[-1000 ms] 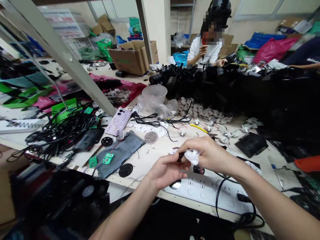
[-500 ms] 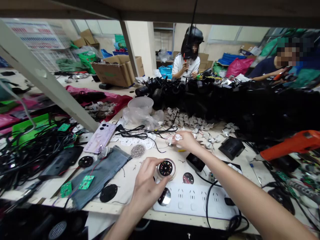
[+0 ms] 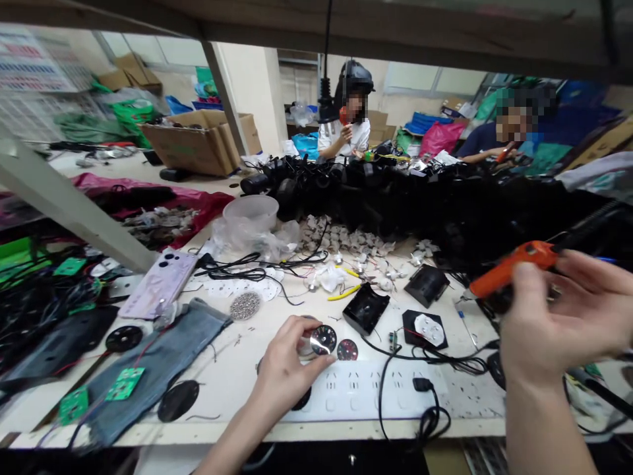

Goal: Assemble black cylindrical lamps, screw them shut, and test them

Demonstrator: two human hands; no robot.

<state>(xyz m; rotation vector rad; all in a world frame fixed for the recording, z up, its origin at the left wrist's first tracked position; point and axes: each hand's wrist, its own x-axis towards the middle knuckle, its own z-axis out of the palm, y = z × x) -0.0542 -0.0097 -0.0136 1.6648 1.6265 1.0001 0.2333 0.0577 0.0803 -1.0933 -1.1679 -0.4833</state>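
Note:
My left hand (image 3: pixel 289 359) is closed, with thumb and fingertips pinching a small round black disc (image 3: pixel 324 340) with coloured marks and a shiny glare. A pale round piece is partly hidden behind the fingers. My right hand (image 3: pixel 558 323) is at an orange-handled tool (image 3: pixel 514 267) with a metal tip. Its thumb and fingers are apart around the tool's rear end, which they partly hide. Beside the left hand lie another printed disc (image 3: pixel 347 349) and a white power strip (image 3: pixel 361 396). An open black casing (image 3: pixel 366 309) lies just beyond.
Yellow-handled pliers (image 3: pixel 343 293), a pile of small white parts (image 3: pixel 341 234), a dish of metal bits (image 3: pixel 246 306) and a phone (image 3: pixel 159 280) lie on the bench. Green circuit boards (image 3: pixel 124 384) rest on blue cloth (image 3: pixel 163 356). Black cables and a slanted post (image 3: pixel 74 198) flank it. Two people sit opposite.
My right hand has left the white parts mid-bench and moved right to the orange tool. The left hand still holds the disc, now tilted. The view has swung right.

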